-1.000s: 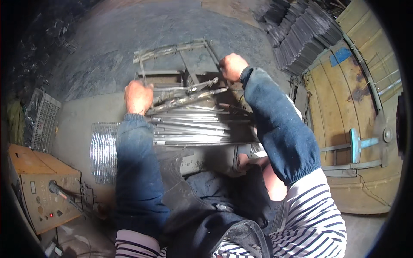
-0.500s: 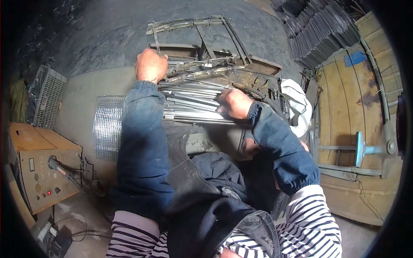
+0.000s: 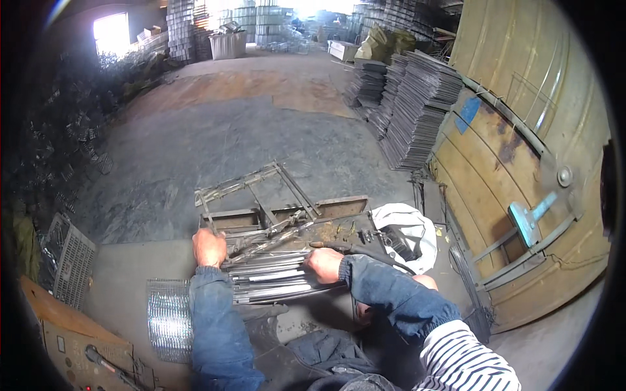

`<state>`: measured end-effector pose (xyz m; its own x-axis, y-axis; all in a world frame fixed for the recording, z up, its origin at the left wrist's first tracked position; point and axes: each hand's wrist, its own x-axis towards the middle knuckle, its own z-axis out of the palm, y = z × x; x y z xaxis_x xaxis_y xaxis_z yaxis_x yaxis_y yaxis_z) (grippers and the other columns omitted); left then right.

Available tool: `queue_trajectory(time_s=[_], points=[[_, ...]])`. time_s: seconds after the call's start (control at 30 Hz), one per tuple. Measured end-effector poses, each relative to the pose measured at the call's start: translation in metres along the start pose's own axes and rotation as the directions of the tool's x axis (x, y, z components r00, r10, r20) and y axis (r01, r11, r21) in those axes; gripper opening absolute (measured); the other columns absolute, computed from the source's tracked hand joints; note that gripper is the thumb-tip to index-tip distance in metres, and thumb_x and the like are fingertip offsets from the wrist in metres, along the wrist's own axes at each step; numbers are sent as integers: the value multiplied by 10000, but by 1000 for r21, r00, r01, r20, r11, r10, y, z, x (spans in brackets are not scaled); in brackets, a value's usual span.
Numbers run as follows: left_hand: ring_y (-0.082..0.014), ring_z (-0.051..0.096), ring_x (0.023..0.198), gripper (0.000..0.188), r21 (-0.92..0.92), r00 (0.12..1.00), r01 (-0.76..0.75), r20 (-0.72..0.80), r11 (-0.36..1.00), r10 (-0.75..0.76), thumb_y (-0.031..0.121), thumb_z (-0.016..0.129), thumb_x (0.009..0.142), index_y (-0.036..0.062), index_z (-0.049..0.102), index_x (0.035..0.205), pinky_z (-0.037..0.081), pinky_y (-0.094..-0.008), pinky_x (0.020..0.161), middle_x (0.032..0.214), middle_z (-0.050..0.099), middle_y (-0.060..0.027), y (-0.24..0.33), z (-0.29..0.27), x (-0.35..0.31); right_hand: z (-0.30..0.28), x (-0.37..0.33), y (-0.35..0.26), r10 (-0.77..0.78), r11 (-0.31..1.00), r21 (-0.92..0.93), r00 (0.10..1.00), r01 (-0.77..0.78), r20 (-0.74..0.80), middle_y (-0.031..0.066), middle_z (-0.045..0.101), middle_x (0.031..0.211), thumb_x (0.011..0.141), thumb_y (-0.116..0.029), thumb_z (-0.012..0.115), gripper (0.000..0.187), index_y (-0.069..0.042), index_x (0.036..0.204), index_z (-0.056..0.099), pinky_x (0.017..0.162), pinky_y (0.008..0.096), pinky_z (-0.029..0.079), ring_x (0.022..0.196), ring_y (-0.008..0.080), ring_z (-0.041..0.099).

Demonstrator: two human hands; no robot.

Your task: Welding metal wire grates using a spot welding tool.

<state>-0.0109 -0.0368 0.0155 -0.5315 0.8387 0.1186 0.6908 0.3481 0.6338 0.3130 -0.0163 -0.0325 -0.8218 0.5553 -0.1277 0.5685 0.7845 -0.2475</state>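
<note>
A bundle of thin metal rods [image 3: 270, 277] lies crosswise in front of me, silvery and roughly parallel. Behind it stands a hinged metal frame jig [image 3: 297, 189], its upper bars tilted up. My left hand [image 3: 209, 247] is closed at the left side of the jig, by the left ends of the rods; what its fingers hold is hidden. My right hand [image 3: 325, 266] is curled over the right part of the bundle, fingertips down among the rods. Whether it grips one or more of them I cannot make out. Blue sleeve covers reach both wrists.
A wire mesh stack [image 3: 169, 318] lies left of the rods. An orange welding machine [image 3: 85, 345] stands at lower left. A white sack [image 3: 417, 238] sits right of the jig. Tall stacks of dark panels [image 3: 417, 104] and a yellowish panel wall [image 3: 495, 176] flank the right.
The view has tilted up, bringing the far floor, stacks and window into sight. Both hands stay at the rods and jig; the right hand still sits over the bundle.
</note>
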Motion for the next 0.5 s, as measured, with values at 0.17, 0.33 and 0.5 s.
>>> queue_trajectory(time_s=[0.17, 0.33, 0.5], points=[[-483, 679, 985, 359, -25, 1000, -31, -5, 999, 31, 232, 781, 811, -93, 725, 953, 537, -505, 856, 982, 692, -329, -8, 9, 7, 12, 0, 17, -11, 998, 61, 993, 18, -113, 205, 718, 874, 662, -95, 669, 251, -42, 900, 727, 802, 498, 567, 881, 417, 696], [-483, 677, 981, 362, -16, 999, -34, -23, 999, 33, 248, 785, 809, -89, 722, 925, 543, -526, 867, 994, 687, -333, -19, 9, 4, -4, 3, -2, 20, 991, 136, 994, -5, -112, 226, 706, 871, 654, -103, 667, 277, -38, 913, 741, 809, 509, 556, 876, 435, 682], [-488, 678, 977, 351, 17, 998, -56, 2, 998, 56, 247, 782, 810, -80, 729, 927, 552, -527, 843, 981, 690, -330, 13, 11, 15, -7, 1, 23, -49, 993, 90, 956, 78, -288, 194, 697, 815, 591, -79, 707, 239, -54, 828, 732, 743, 485, 566, 808, 422, 676]])
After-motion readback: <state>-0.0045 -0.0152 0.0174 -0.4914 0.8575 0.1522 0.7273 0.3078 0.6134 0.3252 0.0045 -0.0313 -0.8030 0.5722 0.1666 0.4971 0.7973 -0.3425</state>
